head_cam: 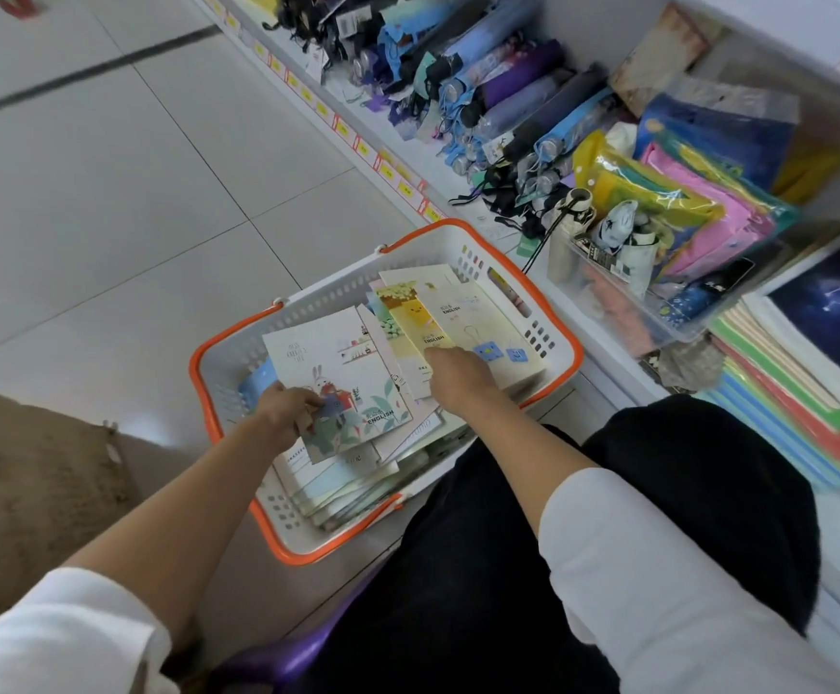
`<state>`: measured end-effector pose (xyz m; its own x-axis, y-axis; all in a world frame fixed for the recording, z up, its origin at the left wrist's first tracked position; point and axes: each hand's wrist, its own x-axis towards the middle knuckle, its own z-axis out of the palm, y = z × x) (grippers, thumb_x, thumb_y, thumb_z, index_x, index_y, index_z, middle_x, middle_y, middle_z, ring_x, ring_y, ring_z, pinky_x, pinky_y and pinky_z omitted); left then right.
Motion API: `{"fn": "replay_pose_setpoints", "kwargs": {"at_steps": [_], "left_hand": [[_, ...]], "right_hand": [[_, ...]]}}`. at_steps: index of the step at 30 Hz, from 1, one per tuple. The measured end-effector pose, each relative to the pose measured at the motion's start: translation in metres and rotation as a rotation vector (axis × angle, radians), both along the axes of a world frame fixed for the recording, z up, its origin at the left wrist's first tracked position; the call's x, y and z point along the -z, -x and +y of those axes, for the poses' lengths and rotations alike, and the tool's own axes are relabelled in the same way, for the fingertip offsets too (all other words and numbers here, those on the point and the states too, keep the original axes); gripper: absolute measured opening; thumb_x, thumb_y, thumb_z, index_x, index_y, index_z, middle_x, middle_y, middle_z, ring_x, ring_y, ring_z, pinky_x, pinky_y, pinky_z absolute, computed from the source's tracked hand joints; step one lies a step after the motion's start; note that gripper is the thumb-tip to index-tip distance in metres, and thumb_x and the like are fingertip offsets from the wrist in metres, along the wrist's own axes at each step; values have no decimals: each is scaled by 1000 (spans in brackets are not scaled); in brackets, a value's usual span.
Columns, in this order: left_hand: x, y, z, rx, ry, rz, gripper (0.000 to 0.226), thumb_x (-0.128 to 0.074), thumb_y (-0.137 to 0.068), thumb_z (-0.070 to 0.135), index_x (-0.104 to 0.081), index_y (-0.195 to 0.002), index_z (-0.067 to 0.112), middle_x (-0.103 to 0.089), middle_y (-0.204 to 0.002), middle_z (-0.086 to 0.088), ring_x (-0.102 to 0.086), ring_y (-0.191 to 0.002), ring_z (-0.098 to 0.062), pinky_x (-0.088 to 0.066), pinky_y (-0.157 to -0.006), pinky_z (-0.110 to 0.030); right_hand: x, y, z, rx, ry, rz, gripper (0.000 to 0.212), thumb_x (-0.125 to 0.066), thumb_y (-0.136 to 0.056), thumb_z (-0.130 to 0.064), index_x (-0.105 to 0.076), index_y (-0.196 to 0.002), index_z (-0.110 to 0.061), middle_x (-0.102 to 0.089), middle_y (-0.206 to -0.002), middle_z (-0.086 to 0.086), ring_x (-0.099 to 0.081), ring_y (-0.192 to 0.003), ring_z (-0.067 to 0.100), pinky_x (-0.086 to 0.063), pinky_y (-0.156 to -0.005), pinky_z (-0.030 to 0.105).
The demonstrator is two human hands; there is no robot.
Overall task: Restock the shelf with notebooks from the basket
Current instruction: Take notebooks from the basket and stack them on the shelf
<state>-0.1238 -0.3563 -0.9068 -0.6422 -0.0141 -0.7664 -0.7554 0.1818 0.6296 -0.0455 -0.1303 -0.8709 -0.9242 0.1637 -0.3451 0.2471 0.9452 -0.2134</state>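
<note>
Item under inspection: loose notebooks piled in the white, orange-rimmed basket [196, 378] at the centre of the frame, overlapping at odd angles, several deep.

Left hand [285, 410]: fingers curled over the lower left corner of the rabbit-cover notebook [353, 373], pinching it. That notebook lies on top of the pile, tilted.

Right hand [460, 380]: laid on the near end of the cream notebook [498, 333] with the clip drawing, centre right of the basket. Its fingertips are hidden under the knuckles, so I cannot tell whether it grasps or merely presses.

Destination: the shelf [603, 353] runs along the right of the frame. A shelf stack [778, 393] of coloured notebooks sits at the lower right. Folded umbrellas [508, 92] fill the upper centre.

Handling judgement: thin, soft-covered, light, and likely to bend if lifted by one corner. The covers look smooth, so a fanned handful may slide apart. Recommended hold is along the spine or a long edge, thumb on top and fingers beneath. Squaring several together first would give a stiffer bundle. Fragility is low, and creased corners are the main risk
</note>
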Motion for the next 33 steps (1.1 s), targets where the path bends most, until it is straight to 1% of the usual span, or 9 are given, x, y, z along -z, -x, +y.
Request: {"fn": "replay_pose_setpoints", "kwargs": {"at_steps": [5, 9, 11, 15, 21, 24, 26, 30, 33], "left_hand": [[-17, -5, 3, -25, -299, -21, 30, -35, -99, 6, -53, -123, 2, -65, -94, -19, -63, -68, -28, -48, -57, -32], [-34, -3, 21, 38, -534, -68, 63, -31, -95, 64, -64, -118, 16, -73, -106, -7, -72, -94, -21, -55, -74, -34], [-38, -4, 31, 79, -468, -3, 55, -40, -96, 56, -62, -123, 14, -68, -120, -10, -68, -103, -25, -52, -80, -36], [-36, -3, 33, 10, -277, 139, 31, -53, -93, -3, -56, -124, 3, -59, -129, -21, -64, -87, -27, -53, -75, -40], [-69, 3, 21, 119, -465, -2, 31, -52, -95, 5, -58, -125, 11, -61, -130, -12, -60, -115, -32, -49, -89, -45], [-85, 3, 27, 173, -509, 7, 37, -52, -95, 9, -55, -132, 13, -62, -130, -11, -58, -119, -31, -49, -91, -46], [-99, 0, 42, 226, -522, 40, 35, -51, -97, 10, -56, -131, 15, -63, -128, -10, -61, -115, -29, -50, -89, -45], [-120, -10, 88, 169, -536, 39, 25, -49, -98, 15, -61, -121, 14, -70, -114, -8, -68, -98, -26, -54, -79, -43], [-141, -20, 130, 168, -562, 26, 17, -48, -100, 18, -64, -105, 15, -74, -92, -6, -72, -79, -24, -56, -68, -42]], "right_hand": [[-39, 13, -29, 30, 324, 228, 26, -50, -88, -10, -60, -111, -3, -60, -71, 8, -52, -57, 21, -42, -59, 32], [-51, 11, -61, -36, 518, 101, 30, -59, -88, -18, -64, -114, -3, -71, -101, 13, -65, -91, 27, -53, -82, 37], [-47, 5, -66, -55, 528, 42, 28, -57, -89, -16, -66, -114, -5, -70, -106, 12, -65, -96, 28, -53, -87, 41], [-50, -2, -51, 92, 704, 8, 42, -56, -95, -21, -53, -136, -13, -59, -132, 11, -56, -120, 23, -46, -101, 35], [-67, -2, -3, 300, 571, 170, 55, -50, -98, -28, -35, -145, -5, -41, -148, 11, -40, -135, 29, -36, -106, 37], [-75, -11, 14, 383, 662, 99, 44, -43, -101, -32, -45, -134, -2, -53, -128, 15, -51, -116, 29, -42, -90, 37], [-82, -18, 21, 400, 724, 98, 35, -42, -102, -27, -50, -123, -1, -54, -109, 10, -51, -102, 24, -42, -82, 35], [-100, -37, 41, 535, 914, 294, 51, -54, -96, -7, -39, -146, -6, -42, -148, 7, -40, -136, 22, -36, -110, 34], [-124, -52, 64, 638, 1071, 429, 50, -52, -95, 0, -43, -143, -12, -58, -130, -3, -62, -103, 2, -55, -79, 18]]}}
